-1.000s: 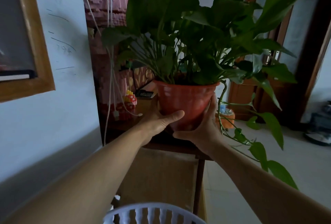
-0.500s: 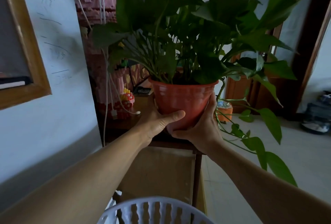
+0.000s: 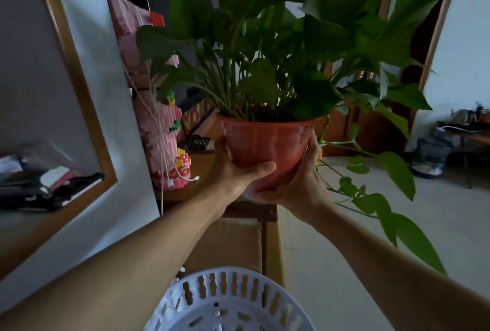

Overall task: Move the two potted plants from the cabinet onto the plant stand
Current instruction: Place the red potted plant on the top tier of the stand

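Both hands are wrapped around the red pot (image 3: 265, 145), which is held up in the air in front of the dark wooden cabinet (image 3: 246, 211): the left hand (image 3: 236, 171) grips its left side with the thumb across the front, and the right hand (image 3: 299, 185) cups its right side and base. Big green leaves (image 3: 278, 39) fill the upper view, and a vine (image 3: 371, 198) trails down to the right, while a white slotted plastic rim (image 3: 228, 291) sits at the bottom edge, below the forearms
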`<state>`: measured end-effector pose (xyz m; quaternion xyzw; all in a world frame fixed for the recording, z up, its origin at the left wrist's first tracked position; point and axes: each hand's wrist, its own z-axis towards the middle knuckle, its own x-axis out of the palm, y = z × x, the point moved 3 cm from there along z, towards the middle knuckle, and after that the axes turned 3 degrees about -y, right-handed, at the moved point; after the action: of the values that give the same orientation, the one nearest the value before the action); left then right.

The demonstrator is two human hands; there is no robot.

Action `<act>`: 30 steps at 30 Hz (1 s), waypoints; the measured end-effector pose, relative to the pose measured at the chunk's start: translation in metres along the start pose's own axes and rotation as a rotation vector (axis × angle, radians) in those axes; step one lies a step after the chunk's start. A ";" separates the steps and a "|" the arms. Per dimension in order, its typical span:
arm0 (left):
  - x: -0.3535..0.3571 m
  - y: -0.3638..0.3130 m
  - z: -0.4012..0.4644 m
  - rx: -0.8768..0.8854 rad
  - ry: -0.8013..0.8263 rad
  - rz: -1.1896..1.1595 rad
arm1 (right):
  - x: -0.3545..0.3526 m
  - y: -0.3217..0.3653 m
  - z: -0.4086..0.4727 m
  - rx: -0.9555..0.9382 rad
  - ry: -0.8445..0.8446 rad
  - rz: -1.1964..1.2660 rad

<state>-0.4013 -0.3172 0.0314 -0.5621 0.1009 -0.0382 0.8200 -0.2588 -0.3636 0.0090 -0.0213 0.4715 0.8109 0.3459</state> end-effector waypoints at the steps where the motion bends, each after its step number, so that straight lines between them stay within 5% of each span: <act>1: 0.002 -0.016 -0.006 -0.001 0.010 -0.002 | -0.012 0.012 -0.003 0.009 -0.006 -0.006; 14: 0.023 -0.132 -0.096 0.012 0.096 0.018 | -0.115 0.103 -0.069 0.116 -0.027 -0.037; 30: 0.039 -0.125 -0.213 0.001 0.122 0.027 | -0.148 0.108 -0.188 0.110 -0.038 -0.026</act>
<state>-0.4016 -0.5643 0.0685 -0.5567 0.1583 -0.0615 0.8131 -0.2635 -0.6240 0.0391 0.0068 0.5085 0.7794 0.3660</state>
